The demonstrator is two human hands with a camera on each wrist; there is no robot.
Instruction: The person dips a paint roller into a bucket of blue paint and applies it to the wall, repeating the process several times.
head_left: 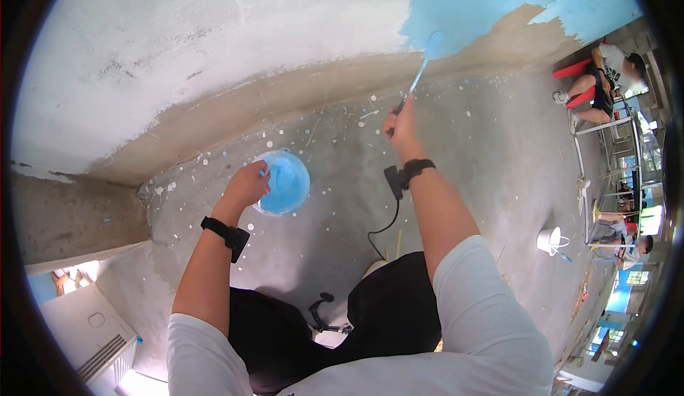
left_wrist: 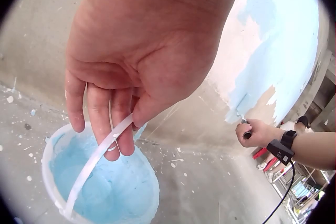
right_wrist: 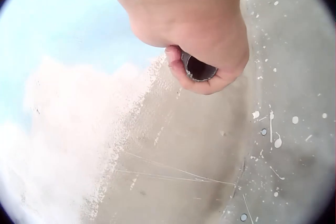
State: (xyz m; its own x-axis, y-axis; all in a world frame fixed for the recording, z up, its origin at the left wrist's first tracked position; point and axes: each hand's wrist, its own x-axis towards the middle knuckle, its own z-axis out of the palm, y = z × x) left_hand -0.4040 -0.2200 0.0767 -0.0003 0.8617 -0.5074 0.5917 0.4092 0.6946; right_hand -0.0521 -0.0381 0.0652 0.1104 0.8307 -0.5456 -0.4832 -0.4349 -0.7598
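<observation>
In the head view my left hand (head_left: 249,184) is at the near-left rim of a white bucket (left_wrist: 47,163) holding light blue paint (head_left: 288,181). The left wrist view shows its thumb and fingers pinching the bucket's white handle (left_wrist: 95,160), fingertips hanging over the paint. My right hand (head_left: 403,127) grips the dark handle of a paint roller (head_left: 419,75). Its blue-coated head (head_left: 434,44) is against the low edge of the painted patch on the wall (head_left: 470,11). From the right wrist, the handle's hollow end (right_wrist: 199,69) shows inside the curled fingers; the roller head is hidden there.
Paint specks dot the grey floor (head_left: 342,175). A bare brown band (head_left: 235,115) runs along the wall's foot. A small white bucket (head_left: 548,241) stands to the right, near a metal frame (head_left: 588,182) and a seated person (head_left: 616,68). A white box-shaped appliance (head_left: 89,328) is at lower left.
</observation>
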